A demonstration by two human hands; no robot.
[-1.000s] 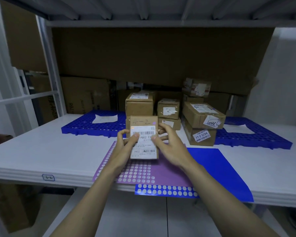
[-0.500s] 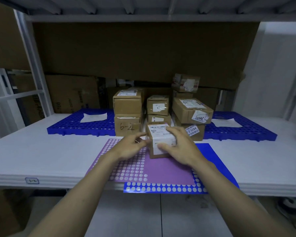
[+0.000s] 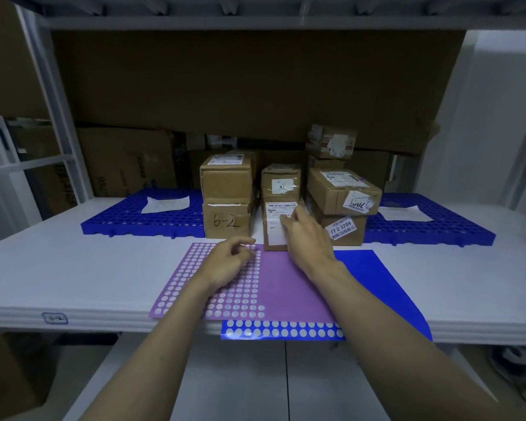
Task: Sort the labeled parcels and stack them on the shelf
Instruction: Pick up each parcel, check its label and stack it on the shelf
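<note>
- Now the small brown cardboard parcel with a white printed label (image 3: 276,226) stands on the white shelf board (image 3: 73,268), at the back edge of the purple sticker sheet with white dots (image 3: 225,287).
- It sits in the gap between two stacks of boxes, right under the small taped brown box (image 3: 281,181).
- The right hand (image 3: 308,241) touches the label side of the parcel with straight fingers (they lie flat on it and do not curl round it).
- The left hand (image 3: 230,262) is over the dotted part of the purple sheet. Its fingers are loosely bent and hold nothing.
- Left of the parcel is the brown box with "6-2" written on it (image 3: 227,221), and another brown box with a white label on top (image 3: 227,179) sits on that one.
- Right of the parcel is the low brown box with the "17-2-3204" sticker (image 3: 343,230). A flat wide brown box with a torn white sticker (image 3: 342,191) lies on it, tilted a bit.
- Higher up at the back is a small box with red and white marks (image 3: 331,141).
- A blue sticker sheet with white dots (image 3: 377,287) peeks out from under the purple one.
- Blue plastic grid mats (image 3: 119,218) lie at both sides, each with a white paper (image 3: 165,203) on it.
- A small tag (image 3: 54,318) is stuck on the front edge of the shelf.
</note>
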